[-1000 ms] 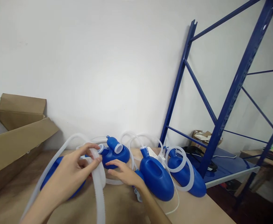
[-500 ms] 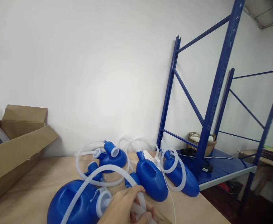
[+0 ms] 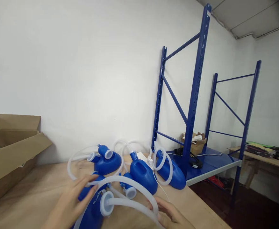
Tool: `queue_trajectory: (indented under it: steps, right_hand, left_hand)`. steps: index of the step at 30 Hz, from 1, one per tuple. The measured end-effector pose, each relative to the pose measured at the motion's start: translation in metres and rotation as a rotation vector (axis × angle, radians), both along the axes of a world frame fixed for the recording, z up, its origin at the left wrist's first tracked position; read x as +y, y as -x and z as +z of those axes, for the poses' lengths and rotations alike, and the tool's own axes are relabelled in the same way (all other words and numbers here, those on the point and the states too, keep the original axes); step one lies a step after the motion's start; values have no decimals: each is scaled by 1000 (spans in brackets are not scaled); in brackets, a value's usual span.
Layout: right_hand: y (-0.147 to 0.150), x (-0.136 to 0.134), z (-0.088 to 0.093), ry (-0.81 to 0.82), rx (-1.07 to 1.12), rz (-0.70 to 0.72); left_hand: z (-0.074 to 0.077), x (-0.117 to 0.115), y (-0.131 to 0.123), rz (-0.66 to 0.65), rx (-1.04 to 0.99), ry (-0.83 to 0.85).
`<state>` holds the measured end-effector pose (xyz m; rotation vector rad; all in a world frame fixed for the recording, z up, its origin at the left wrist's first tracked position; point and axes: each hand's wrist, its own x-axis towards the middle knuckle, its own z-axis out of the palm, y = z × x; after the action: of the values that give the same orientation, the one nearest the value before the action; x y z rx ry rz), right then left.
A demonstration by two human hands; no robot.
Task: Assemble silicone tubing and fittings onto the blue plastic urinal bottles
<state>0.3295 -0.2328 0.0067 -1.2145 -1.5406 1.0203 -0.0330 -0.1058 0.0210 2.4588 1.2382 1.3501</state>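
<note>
Our right hand (image 3: pixel 169 214) had grip closed on translucent tube (image 3: pixel 120 179); left hand (image 3: pixel 74 200) lay at tube's far end of arch, gripping or not, we couldn't tell. Tube arched above table (image 3: pixel 196 211), near blue bottle (image 3: pixel 92 212) with white collar (image 3: pixel 103 206). More blue bottles (image 3: pixel 143 178) lay beyond.

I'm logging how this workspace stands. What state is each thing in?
Cardboard box: open, flaps spread.
Near blue bottle: partly cropped, white tube at its mouth.
White tube: curved toward the right hand.
Right hand: closed on the white tube.
Left hand: fingers apart, by the white tube.
Rear blue bottle: lying, small blue part on it.
Middle blue bottle: lying, neck pointing away.
Right blue bottle: lying, coiled tube over it.
</note>
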Motion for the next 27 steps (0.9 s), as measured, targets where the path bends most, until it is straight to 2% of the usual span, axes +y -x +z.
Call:
queue_trajectory:
  steps: [3,6,8,10,13,15,17,19,23,24,27]
  right_hand:
    - [-18,-7,-4,-122,25,-135]
    - [-41,-11,-22,-276,148,-422]
    - [-51,-12,-43,-329,260,-647]
    - [-53,-10,-69,-316,299,-763]
    - [-40,-7,-104,-195,174,-694]
    - [-28,-6,-116,-138,48,-559]
    - [-19,-7,-114,-88,-36,-416]
    - [-17,-8,-104,-33,-88,-250]
    - [-15,1,-86,-2,-82,88]
    - [-10,6,-85,-55,-68,93]
    - [19,25,-85,-82,-31,134]
  left_hand:
    - [-47,30,31,269,59,60]
    - [-93,41,44,306,193,61]
    - [-112,36,43,375,242,100]
    - [-120,25,37,441,263,151]
    - [-120,3,24,461,285,176]
    - [-116,-14,15,449,307,153]
    - [-111,-30,9,456,324,127]
    - [-106,-42,6,473,328,120]
    - [-98,-50,11,500,284,142]
    - [-97,-50,14,498,271,135]
    - [-93,-51,21,481,234,133]
